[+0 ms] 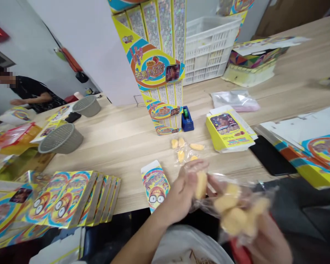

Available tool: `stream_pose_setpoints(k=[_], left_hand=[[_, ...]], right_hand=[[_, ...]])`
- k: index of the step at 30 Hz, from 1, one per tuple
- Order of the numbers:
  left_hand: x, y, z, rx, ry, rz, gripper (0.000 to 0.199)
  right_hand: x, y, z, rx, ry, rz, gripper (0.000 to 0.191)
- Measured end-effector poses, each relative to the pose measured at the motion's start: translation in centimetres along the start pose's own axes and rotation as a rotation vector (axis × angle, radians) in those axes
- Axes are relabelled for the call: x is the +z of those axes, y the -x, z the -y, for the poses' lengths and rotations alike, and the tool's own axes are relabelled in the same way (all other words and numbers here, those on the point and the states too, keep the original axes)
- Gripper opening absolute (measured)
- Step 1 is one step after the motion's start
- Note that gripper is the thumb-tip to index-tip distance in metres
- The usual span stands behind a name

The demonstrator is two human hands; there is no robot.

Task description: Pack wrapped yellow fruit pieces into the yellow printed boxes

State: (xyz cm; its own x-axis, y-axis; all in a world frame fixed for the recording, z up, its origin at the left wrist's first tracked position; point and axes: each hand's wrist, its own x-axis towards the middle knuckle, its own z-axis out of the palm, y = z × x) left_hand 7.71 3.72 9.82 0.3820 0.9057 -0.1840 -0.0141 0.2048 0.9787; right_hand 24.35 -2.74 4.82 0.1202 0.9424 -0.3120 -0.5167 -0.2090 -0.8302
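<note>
My left hand (183,190) pinches a pale yellow sweet (201,185) at the mouth of a clear plastic bag (233,209). Several more yellow sweets lie in that bag, blurred by motion. My right hand (266,240) grips the bag from below, partly hidden by it. Just beyond my hands, a small clear wrapper (185,152) on the wooden table (121,146) has several loose yellow sweets on and around it. A printed cartoon card (155,185) lies close to my left hand.
A fanned stack of printed cards (71,198) lies at the left. Upright printed display boards (151,62), a blue tape dispenser (187,119), a yellow box (228,132) and a white crate (209,47) stand beyond. A co-worker (30,91) and grey baskets (60,138) are far left.
</note>
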Motion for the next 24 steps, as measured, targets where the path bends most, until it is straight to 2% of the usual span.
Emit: stream_pose_setpoints(k=[2, 4, 6, 8, 10, 12, 13, 14, 17, 20, 22, 24], left_hand=[[0.1, 0.3, 1.1, -0.026, -0.145, 0.093, 0.058], [-0.3, 0.8, 2.1, -0.063, -0.188, 0.217, 0.061], [-1.6, 1.3, 3.2, -0.087, -0.224, 0.238, 0.063], [-3.9, 1.6, 4.4, -0.056, -0.330, 0.106, 0.062], [-6.9, 1.6, 6.0, 0.001, -0.545, -0.138, 0.056], [-10.3, 1.6, 7.9, -0.007, -0.812, -0.383, 0.047], [-11.8, 1.6, 8.8, -0.044, -0.921, -0.454, 0.042], [-13.1, 1.6, 9.6, -0.084, -0.994, -0.476, 0.037], [-15.1, 2.1, 11.0, -0.094, -1.003, -0.347, 0.026], [-14.5, 2.8, 10.9, 0.036, -0.894, -0.189, 0.013], [-13.8, 3.2, 10.6, 0.089, -0.827, -0.123, 0.010], [-13.4, 3.6, 10.6, 0.094, -0.751, -0.120, 0.013]], right_hand=[[1.1, -0.3, -0.7, 0.095, -0.065, 0.086, 0.033], [2.1, -0.6, -1.3, 0.170, -0.148, 0.061, 0.030], [2.8, -0.7, -1.9, 0.252, -0.193, 0.025, 0.031], [3.3, -1.1, -2.6, 0.339, -0.211, 0.050, 0.032], [3.8, -2.0, -3.0, 0.381, -0.194, 0.109, 0.032], [4.6, -3.6, -3.2, 0.359, -0.145, 0.137, 0.031], [5.2, -4.8, -3.2, 0.333, -0.108, 0.149, 0.031], [6.1, -6.2, -3.2, 0.304, -0.064, 0.172, 0.032], [9.6, -10.9, -3.7, 0.238, 0.137, 0.358, 0.038], [12.8, -14.8, -5.3, 0.085, 0.548, 0.622, 0.033], [13.8, -16.4, -6.5, -0.052, 0.832, 0.757, 0.028], [13.7, -17.0, -7.2, -0.104, 0.980, 0.849, 0.026]])
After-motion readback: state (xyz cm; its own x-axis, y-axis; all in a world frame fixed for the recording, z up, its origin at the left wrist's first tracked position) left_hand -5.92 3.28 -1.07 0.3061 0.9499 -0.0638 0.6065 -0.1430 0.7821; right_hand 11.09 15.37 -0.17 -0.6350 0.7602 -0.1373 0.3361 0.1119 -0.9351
